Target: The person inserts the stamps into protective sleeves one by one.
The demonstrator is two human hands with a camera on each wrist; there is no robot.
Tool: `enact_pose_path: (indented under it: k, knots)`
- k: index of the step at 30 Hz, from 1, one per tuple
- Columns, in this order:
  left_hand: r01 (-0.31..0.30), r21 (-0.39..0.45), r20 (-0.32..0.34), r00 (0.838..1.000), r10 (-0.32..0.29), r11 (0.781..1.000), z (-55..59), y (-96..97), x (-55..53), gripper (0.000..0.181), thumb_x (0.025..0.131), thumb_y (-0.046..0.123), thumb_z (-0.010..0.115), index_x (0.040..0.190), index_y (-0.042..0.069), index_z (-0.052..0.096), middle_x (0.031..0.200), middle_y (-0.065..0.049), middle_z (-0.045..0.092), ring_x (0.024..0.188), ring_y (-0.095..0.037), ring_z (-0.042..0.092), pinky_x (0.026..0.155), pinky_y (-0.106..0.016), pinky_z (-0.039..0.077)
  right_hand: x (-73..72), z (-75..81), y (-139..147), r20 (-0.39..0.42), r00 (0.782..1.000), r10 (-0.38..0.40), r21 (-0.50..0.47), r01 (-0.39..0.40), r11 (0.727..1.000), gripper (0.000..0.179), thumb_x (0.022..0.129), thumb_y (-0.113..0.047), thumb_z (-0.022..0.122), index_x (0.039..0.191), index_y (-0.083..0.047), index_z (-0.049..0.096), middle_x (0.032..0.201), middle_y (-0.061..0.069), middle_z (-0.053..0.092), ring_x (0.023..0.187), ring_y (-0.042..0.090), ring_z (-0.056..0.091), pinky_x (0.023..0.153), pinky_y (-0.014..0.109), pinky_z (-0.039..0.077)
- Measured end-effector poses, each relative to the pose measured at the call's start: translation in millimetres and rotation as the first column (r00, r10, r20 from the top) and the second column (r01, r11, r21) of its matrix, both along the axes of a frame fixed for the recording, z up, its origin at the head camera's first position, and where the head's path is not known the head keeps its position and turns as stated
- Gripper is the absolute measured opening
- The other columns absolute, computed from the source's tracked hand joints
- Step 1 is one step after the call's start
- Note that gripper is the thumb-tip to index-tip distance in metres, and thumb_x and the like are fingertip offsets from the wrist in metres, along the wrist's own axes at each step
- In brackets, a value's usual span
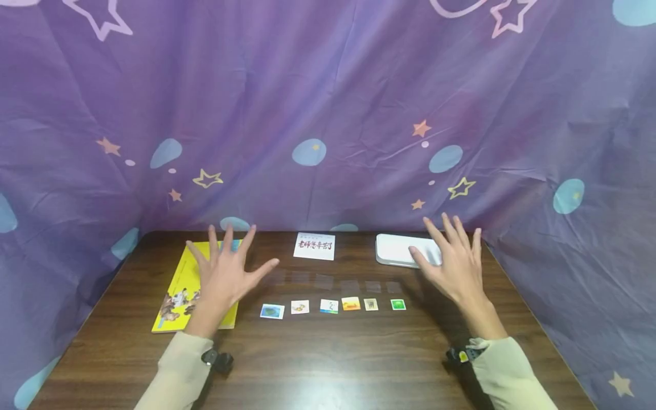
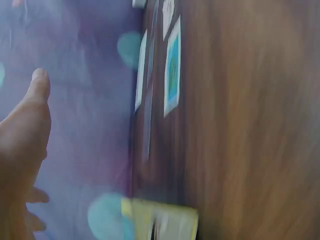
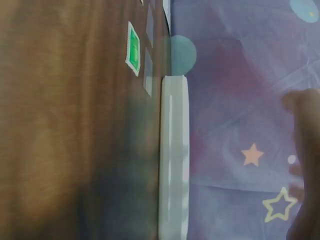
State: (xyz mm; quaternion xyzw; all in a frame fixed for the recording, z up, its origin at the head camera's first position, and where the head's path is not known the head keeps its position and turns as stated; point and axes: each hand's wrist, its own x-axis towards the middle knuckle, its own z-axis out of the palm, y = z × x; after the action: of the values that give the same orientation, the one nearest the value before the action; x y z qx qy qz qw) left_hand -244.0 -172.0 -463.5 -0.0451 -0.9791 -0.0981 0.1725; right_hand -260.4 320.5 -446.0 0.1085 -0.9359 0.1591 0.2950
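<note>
- The left hand (image 1: 224,277) is spread, its fingers straight and well apart, the thumb stretched toward the middle of the table; it is raised above the yellow book.
- The right hand (image 1: 456,265) is spread too, fingers fanned toward the back and thumb pointing inward; it is raised near the right end of the white case, and the right wrist view shows a gap between them.
- The yellow book (image 1: 176,279) lies flat at the left of the table, partly hidden by the left hand and forearm, with pictures of people on its lower cover.
- The white case (image 1: 397,249) lies flat at the back right, its long side roughly along the table's back edge.
- Six picture cards lie between the hands in an uneven row, apart from one another: from left, a blue card (image 1: 272,311), two mostly white cards (image 1: 300,307), an orange card (image 1: 351,303), a pale card with a dark figure (image 1: 371,304) and a green card (image 1: 398,304).
- Just behind them runs a row of clear pieces (image 1: 324,282), the leftmost faint.
- A white note (image 1: 314,246) with dark red handwriting lies farther back.
- Pale sleeves (image 1: 507,364) cover the forearms, a black device (image 1: 221,360) at each wrist.
- A purple curtain (image 1: 328,85) with stars and blue ovals hangs behind and beside the brown table (image 1: 307,353).
</note>
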Motion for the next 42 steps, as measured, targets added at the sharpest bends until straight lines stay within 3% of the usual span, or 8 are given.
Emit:
enact_pose_path:
  k: [3, 7, 10, 14, 21, 30, 38, 42]
  knots:
    - [0.118, 0.008, -0.052, 0.992, -0.117, 0.993, 1.4, 21.9, 9.7, 0.092, 0.095, 0.087, 0.051, 0.169, 0.034, 0.038, 0.175, -0.020, 0.035, 0.166, -0.050, 0.020, 0.134, -0.081, 0.002, 7.9, -6.6, 2, -0.070, 0.988, 0.136, -0.038, -0.139, 0.990, 0.054, 0.095, -0.027, 0.076, 0.147, -0.018, 0.067, 0.153, 0.016, 0.065, 0.145, 0.041, 0.055, 0.125, 0.067, 0.040]
    - [0.301, 0.023, -0.119, 0.948, -0.297, 0.953, -0.8, 58.0, 20.8, 0.064, 0.100, 0.058, 0.073, 0.150, 0.020, 0.063, 0.157, -0.017, 0.061, 0.151, -0.042, 0.052, 0.132, -0.066, 0.039, 15.2, -18.8, 1, 0.022, 0.953, 0.302, -0.051, -0.300, 0.953, 0.035, 0.092, -0.008, 0.080, 0.127, -0.012, 0.077, 0.124, 0.006, 0.079, 0.118, 0.030, 0.071, 0.100, 0.052, 0.060]
    - [0.385, 0.040, -0.116, 0.918, -0.379, 0.922, -4.0, 85.3, 24.4, 0.046, 0.100, 0.043, 0.078, 0.137, 0.016, 0.073, 0.140, -0.010, 0.073, 0.137, -0.033, 0.065, 0.123, -0.056, 0.054, 17.4, -28.4, -1, 0.162, 0.917, 0.364, -0.089, -0.354, 0.931, 0.023, 0.094, -0.007, 0.082, 0.115, -0.014, 0.081, 0.108, -0.004, 0.081, 0.101, 0.016, 0.075, 0.088, 0.039, 0.066]
    - [0.454, 0.095, -0.064, 0.891, -0.450, 0.886, -8.7, 121.9, 24.5, 0.038, 0.101, 0.037, 0.078, 0.131, 0.014, 0.075, 0.132, -0.003, 0.077, 0.128, -0.025, 0.069, 0.116, -0.048, 0.059, 20.0, -40.8, 1, 0.314, 0.854, 0.414, -0.193, -0.370, 0.909, 0.012, 0.094, -0.008, 0.083, 0.102, -0.017, 0.081, 0.087, -0.013, 0.075, 0.080, 0.004, 0.068, 0.071, 0.026, 0.062]
    - [0.550, 0.136, 0.018, 0.830, -0.557, 0.824, -14.7, 177.6, 21.1, 0.034, 0.102, 0.035, 0.076, 0.129, 0.014, 0.077, 0.128, -0.002, 0.078, 0.127, -0.022, 0.069, 0.119, -0.043, 0.057, 26.5, -54.7, 8, 0.491, 0.712, 0.502, -0.319, -0.390, 0.864, 0.010, 0.094, -0.018, 0.086, 0.100, -0.023, 0.078, 0.083, -0.013, 0.071, 0.078, 0.002, 0.065, 0.067, 0.021, 0.059]
    - [0.574, 0.092, 0.094, 0.808, -0.581, 0.813, -21.3, 231.9, 3.5, 0.029, 0.103, 0.034, 0.076, 0.127, 0.019, 0.078, 0.128, 0.003, 0.077, 0.126, -0.017, 0.066, 0.114, -0.036, 0.058, 19.3, -54.0, 6, 0.548, 0.665, 0.507, -0.347, -0.371, 0.862, 0.025, 0.087, -0.033, 0.094, 0.102, -0.025, 0.075, 0.085, -0.008, 0.066, 0.078, 0.006, 0.061, 0.065, 0.020, 0.056]
    - [0.527, 0.024, 0.124, 0.841, -0.526, 0.849, -23.3, 266.2, -6.6, 0.029, 0.101, 0.037, 0.079, 0.125, 0.021, 0.079, 0.124, 0.004, 0.076, 0.113, -0.014, 0.065, 0.097, -0.028, 0.060, 19.4, -57.2, 7, 0.565, 0.651, 0.508, -0.358, -0.362, 0.861, 0.024, 0.088, -0.034, 0.093, 0.099, -0.025, 0.074, 0.086, -0.004, 0.066, 0.080, 0.008, 0.060, 0.067, 0.020, 0.054]
    - [0.490, 0.062, 0.147, 0.857, -0.494, 0.869, -21.0, 276.0, -11.7, 0.026, 0.095, 0.037, 0.084, 0.116, 0.021, 0.081, 0.115, 0.005, 0.077, 0.106, -0.014, 0.065, 0.091, -0.028, 0.059, 20.2, -57.5, 8, 0.549, 0.648, 0.528, -0.388, -0.362, 0.848, 0.025, 0.087, -0.030, 0.094, 0.098, -0.021, 0.073, 0.086, 0.000, 0.067, 0.080, 0.010, 0.060, 0.067, 0.018, 0.054]
